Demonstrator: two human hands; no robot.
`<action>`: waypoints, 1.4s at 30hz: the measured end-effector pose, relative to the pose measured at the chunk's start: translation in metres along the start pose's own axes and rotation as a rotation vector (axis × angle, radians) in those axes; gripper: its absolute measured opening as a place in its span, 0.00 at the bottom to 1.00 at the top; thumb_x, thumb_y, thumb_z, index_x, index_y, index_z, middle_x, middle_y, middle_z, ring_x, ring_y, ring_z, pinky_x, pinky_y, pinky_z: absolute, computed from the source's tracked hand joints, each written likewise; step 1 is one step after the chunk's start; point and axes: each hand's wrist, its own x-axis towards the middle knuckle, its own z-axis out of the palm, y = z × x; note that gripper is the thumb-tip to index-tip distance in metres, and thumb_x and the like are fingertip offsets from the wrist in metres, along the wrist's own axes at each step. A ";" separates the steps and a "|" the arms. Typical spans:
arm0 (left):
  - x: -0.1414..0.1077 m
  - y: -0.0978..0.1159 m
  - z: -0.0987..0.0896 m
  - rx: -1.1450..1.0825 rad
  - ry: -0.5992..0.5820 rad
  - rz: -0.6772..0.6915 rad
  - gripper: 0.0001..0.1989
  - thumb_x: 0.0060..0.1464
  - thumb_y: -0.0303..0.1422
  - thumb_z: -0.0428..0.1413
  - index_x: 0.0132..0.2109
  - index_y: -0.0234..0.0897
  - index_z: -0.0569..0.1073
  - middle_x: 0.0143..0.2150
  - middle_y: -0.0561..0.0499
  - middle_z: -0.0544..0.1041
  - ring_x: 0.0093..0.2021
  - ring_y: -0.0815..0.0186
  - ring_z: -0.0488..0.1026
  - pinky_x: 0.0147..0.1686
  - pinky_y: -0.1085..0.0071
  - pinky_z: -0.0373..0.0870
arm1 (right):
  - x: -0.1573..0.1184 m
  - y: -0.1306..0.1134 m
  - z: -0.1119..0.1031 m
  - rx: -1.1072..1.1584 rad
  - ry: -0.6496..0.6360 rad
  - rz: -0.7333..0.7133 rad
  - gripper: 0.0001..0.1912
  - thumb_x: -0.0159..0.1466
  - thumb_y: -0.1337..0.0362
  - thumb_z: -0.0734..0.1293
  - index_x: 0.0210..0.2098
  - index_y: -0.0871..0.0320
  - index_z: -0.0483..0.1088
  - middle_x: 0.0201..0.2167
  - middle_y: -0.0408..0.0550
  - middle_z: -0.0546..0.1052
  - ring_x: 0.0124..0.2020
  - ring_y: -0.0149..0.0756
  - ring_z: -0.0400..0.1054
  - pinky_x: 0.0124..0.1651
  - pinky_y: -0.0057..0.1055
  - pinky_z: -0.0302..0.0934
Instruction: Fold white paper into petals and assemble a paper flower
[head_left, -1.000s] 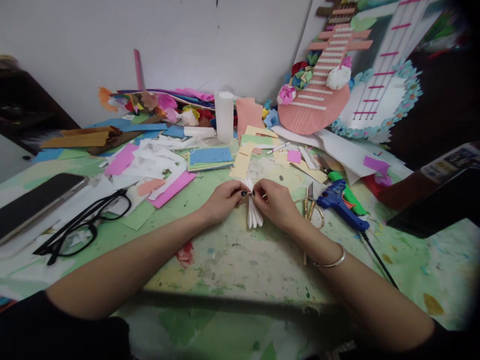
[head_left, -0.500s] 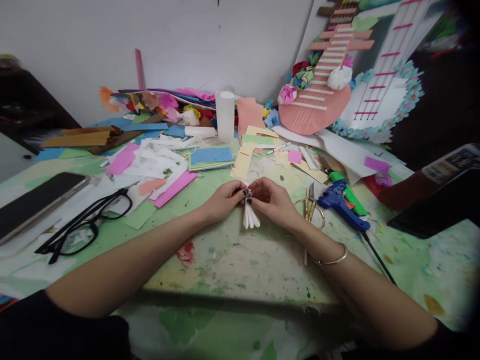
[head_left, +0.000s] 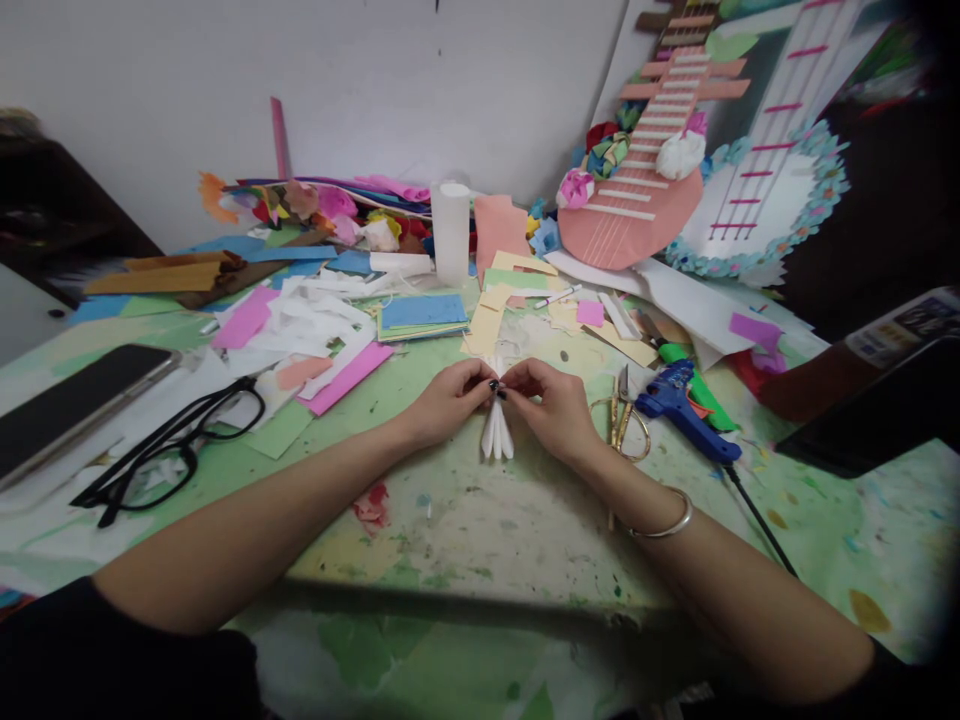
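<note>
A piece of white pleated paper (head_left: 497, 436) hangs above the table, pinched at its middle and fanned out below the fingers. My left hand (head_left: 454, 402) is closed on it from the left, thumb and fingertips at the pinch. From the right, my right hand (head_left: 551, 405) grips the same spot, its fingertips meeting those of the left. The fingers hide the pinched middle of the paper. Gold-handled scissors (head_left: 621, 415) lie just right of my right hand. Beyond them rests a blue glue gun (head_left: 686, 405) with a black cord.
Black-framed glasses (head_left: 176, 450) and a phone (head_left: 75, 410) lie at left. A stack of coloured paper (head_left: 422, 312) and white scraps (head_left: 300, 320) sit behind the hands. A white roll (head_left: 451, 235) stands at the back, near a pink paper instrument (head_left: 630, 215). A dark device (head_left: 877, 410) stands at right.
The lower fan of the pleated paper has swung slightly left and hangs straighter. My right hand has shifted a little, its fingertips closer against the left ones.
</note>
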 end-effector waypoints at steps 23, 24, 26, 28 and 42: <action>-0.002 -0.004 0.005 0.249 0.124 0.139 0.04 0.53 0.28 0.50 0.31 0.35 0.68 0.28 0.53 0.67 0.28 0.70 0.62 0.28 0.73 0.59 | 0.011 -0.002 -0.010 0.365 -0.212 0.343 0.07 0.52 0.62 0.67 0.25 0.59 0.68 0.22 0.40 0.68 0.25 0.27 0.58 0.31 0.28 0.51; -0.002 -0.003 0.006 0.250 0.111 0.143 0.04 0.53 0.28 0.50 0.31 0.35 0.68 0.28 0.53 0.67 0.28 0.70 0.62 0.28 0.73 0.59 | 0.011 -0.003 -0.012 0.415 -0.240 0.380 0.07 0.51 0.62 0.68 0.24 0.59 0.67 0.22 0.39 0.67 0.24 0.27 0.57 0.30 0.27 0.50; -0.003 -0.001 0.006 0.232 0.094 0.146 0.04 0.54 0.28 0.50 0.31 0.35 0.68 0.28 0.53 0.67 0.29 0.69 0.62 0.29 0.73 0.59 | 0.010 -0.005 -0.013 0.494 -0.277 0.454 0.08 0.49 0.62 0.67 0.25 0.59 0.66 0.21 0.38 0.65 0.23 0.26 0.54 0.28 0.27 0.47; -0.004 0.000 0.006 0.205 0.087 0.152 0.05 0.55 0.28 0.49 0.32 0.35 0.68 0.29 0.52 0.68 0.30 0.68 0.63 0.30 0.72 0.60 | 0.008 -0.007 -0.013 0.547 -0.300 0.497 0.09 0.50 0.60 0.67 0.24 0.58 0.66 0.19 0.37 0.63 0.21 0.26 0.53 0.26 0.27 0.45; -0.002 -0.006 0.004 0.052 0.090 0.110 0.06 0.56 0.33 0.51 0.34 0.35 0.70 0.32 0.51 0.71 0.33 0.67 0.68 0.35 0.70 0.66 | 0.011 -0.005 -0.014 0.436 -0.130 0.356 0.15 0.48 0.55 0.75 0.23 0.61 0.72 0.18 0.42 0.73 0.21 0.26 0.63 0.27 0.27 0.56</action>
